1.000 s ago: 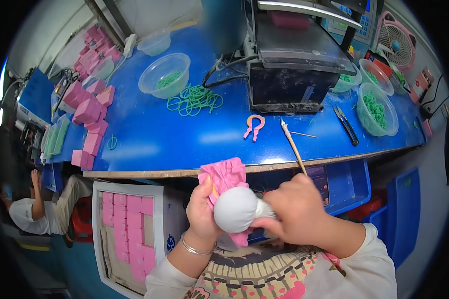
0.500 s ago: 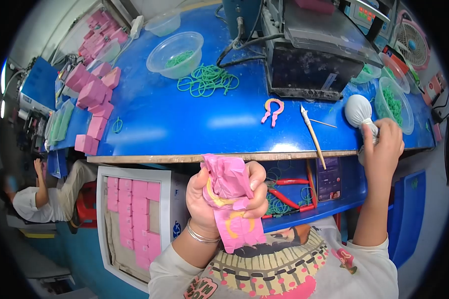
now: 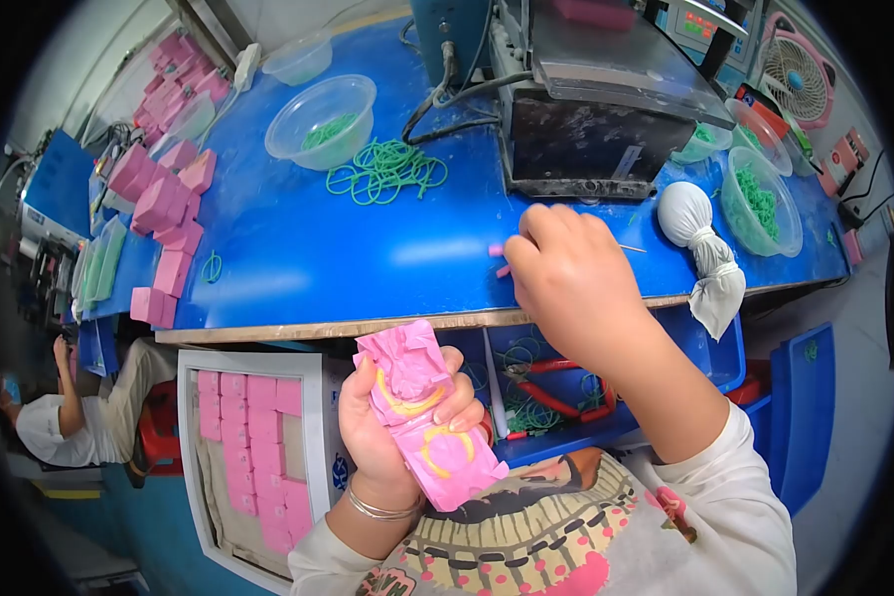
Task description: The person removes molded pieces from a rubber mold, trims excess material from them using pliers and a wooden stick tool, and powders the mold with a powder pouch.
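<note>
My left hand (image 3: 382, 427) is closed around a pink rubber mold (image 3: 467, 481), which is folded open with yellow curved marks on its inner faces. Above the blue table, my right hand (image 3: 571, 263) has its fingers curled downward; whatever they grip, if anything, is hidden behind the hand. Two pink tips of a U-shaped piece (image 3: 498, 251) poke out to the left of those fingers. A thin stick (image 3: 631, 247) shows just right of the hand. Farther right lies a white tied cloth pouch (image 3: 685, 214), apart from the hand.
Green rubber bands (image 3: 387, 171) lie near a clear bowl (image 3: 323, 119). A black machine (image 3: 596, 139) stands at the back. Pink blocks (image 3: 164, 204) are stacked left; a white box (image 3: 194, 437) holds more. Below is a drawer with red-handled pliers (image 3: 566, 368). Another person (image 3: 65, 427) sits far left.
My right hand has let go of the cloth pouch and moved left over the U-shaped piece and sticks. The mold in my left hand is spread flatter. The view has shifted slightly.
</note>
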Demonstrator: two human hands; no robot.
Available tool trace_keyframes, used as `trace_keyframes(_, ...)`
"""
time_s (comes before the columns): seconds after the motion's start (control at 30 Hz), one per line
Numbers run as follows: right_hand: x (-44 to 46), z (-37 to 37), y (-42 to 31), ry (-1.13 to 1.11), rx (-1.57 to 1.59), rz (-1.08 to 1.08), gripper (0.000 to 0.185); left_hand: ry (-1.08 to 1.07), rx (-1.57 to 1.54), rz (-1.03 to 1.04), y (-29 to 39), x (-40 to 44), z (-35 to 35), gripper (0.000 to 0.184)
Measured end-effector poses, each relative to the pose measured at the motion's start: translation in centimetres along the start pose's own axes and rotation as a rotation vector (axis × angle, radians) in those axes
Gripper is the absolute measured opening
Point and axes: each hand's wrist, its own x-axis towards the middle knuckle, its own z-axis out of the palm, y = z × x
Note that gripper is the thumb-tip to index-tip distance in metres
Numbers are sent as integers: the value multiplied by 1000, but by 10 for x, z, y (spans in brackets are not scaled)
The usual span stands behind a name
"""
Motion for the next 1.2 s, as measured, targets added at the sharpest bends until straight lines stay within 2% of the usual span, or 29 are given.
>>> trace_keyframes(0.07,-6,-13,-5,-35,416,66,11,74,3,24,-3,1,-1,53)
trace_keyframes(0.1,-10,-22,-9,-43,414,64,11,148,7,48,-4,1,-1,52)
trace_keyframes(0.17,-18,-39,-16,-7,1623,687,11,90,38,-23,-5,1,-10,48)
trace_keyframes(0.2,-23,-44,-7,-86,1869,701,10,28,79,-94,-6,1,-13,44)
trace_keyframes(0.3,-28,-41,-12,-196,1996,771,13,129,46,-11,-16,5,-5,41)
trace_keyframes(0.37,-33,-40,-18,-294,1925,742,13,154,69,-18,-20,7,2,43)
trace_keyframes(0.43,-34,-45,-31,-326,1851,726,13,308,165,-23,-24,6,9,43)
trace_keyframes(0.47,-38,-38,-38,-274,1725,676,11,284,206,-9,-25,6,4,43)
trace_keyframes(0.5,-39,-33,-39,-281,1732,678,11,294,205,-6,-26,4,2,43)
trace_keyframes(0.57,-37,-28,-37,-156,1109,296,11,242,173,-63,-26,4,0,43)
trace_keyframes(0.63,-36,-28,-42,-139,1113,368,14,297,208,-56,-30,5,4,43)
trace_keyframes(0.7,-34,-30,-41,-94,924,244,16,319,216,-49,-32,5,6,43)
trace_keyframes(0.77,-33,-30,-41,-133,889,251,20,328,240,-53,-33,5,7,43)
trace_keyframes(0.87,-35,-27,-41,-50,840,211,20,323,240,-53,-33,5,6,42)
trace_keyframes(0.93,-37,-27,-37,-132,810,183,20,309,220,-55,-33,6,5,42)
trace_keyframes(1.03,-36,-27,-35,-137,770,101,20,302,184,-56,-33,7,4,42)
trace_keyframes(1.1,-35,-25,-33,-133,785,71,21,192,100,-87,-31,6,-2,42)
trace_keyframes(1.2,-37,-20,-34,-130,868,67,21,270,144,-86,-31,6,4,42)
